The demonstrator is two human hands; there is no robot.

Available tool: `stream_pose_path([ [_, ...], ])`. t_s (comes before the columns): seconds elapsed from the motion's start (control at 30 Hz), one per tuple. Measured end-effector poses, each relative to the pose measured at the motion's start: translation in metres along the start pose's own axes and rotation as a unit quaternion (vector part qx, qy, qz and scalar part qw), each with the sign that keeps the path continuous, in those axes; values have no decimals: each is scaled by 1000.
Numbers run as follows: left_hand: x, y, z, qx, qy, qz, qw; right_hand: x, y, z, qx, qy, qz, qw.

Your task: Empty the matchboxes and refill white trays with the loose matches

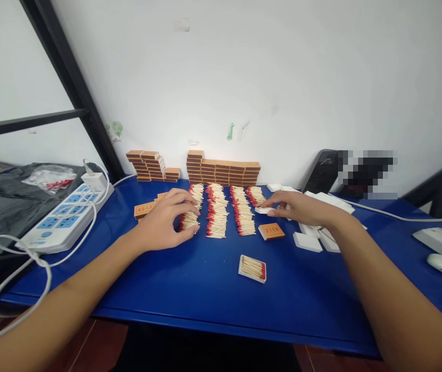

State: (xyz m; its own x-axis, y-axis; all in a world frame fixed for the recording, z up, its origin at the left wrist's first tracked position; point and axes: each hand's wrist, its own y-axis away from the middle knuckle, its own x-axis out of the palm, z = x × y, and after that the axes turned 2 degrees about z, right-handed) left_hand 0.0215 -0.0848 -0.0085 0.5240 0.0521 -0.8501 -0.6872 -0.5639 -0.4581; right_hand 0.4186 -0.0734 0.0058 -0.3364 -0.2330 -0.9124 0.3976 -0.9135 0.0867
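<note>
My left hand [169,219] is curved around the leftmost row of red-tipped matches [190,219], its thumb and fingers apart. My right hand [294,206] pinches a white matchbox tray [263,210] beside the short right-hand row of matches [255,196]. Two longer rows, the middle-left matches [217,212] and the middle-right matches [242,212], lie between my hands. Nearer to me is a matchbox tray filled with matches [252,268]. An orange matchbox sleeve [271,231] lies just below my right hand.
White trays [306,242] are scattered around my right forearm. Stacked matchboxes [224,173] line the wall, with another stack [147,165] to their left. Loose orange sleeves [143,209] lie behind my left hand. A power strip [66,214] with a looping white cable occupies the left side.
</note>
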Motion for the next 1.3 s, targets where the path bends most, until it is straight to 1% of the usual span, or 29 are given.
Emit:
stream_pose_path([
  [0.07,0,0,0,5,4,-5,1000,2,0,-1,-2,6,2,1000],
  [0.13,1,0,1,12,6,-12,1000,5,-3,-4,0,18,-17,1000],
  [0.33,2,0,3,28,2,-34,999,17,-20,-13,13,42,-152,987],
  [0.5,2,0,3,28,5,-36,999,25,-27,-15,10,76,-209,975],
  [0.6,2,0,4,23,5,-35,999,24,-24,-13,-5,79,-206,975],
  [0.7,2,0,5,18,3,-35,999,20,-18,-10,-18,60,-160,985],
  [0.8,2,1,5,15,1,-31,999,19,-16,-10,-9,57,-127,990],
  [1.03,2,1,7,13,-1,-33,999,24,-20,-12,-6,72,-147,987],
  [1.17,2,1,8,11,-5,-37,999,21,-18,-13,-8,62,-149,987],
  [1.3,3,1,10,11,-8,-35,999,15,-15,-13,5,52,-162,985],
])
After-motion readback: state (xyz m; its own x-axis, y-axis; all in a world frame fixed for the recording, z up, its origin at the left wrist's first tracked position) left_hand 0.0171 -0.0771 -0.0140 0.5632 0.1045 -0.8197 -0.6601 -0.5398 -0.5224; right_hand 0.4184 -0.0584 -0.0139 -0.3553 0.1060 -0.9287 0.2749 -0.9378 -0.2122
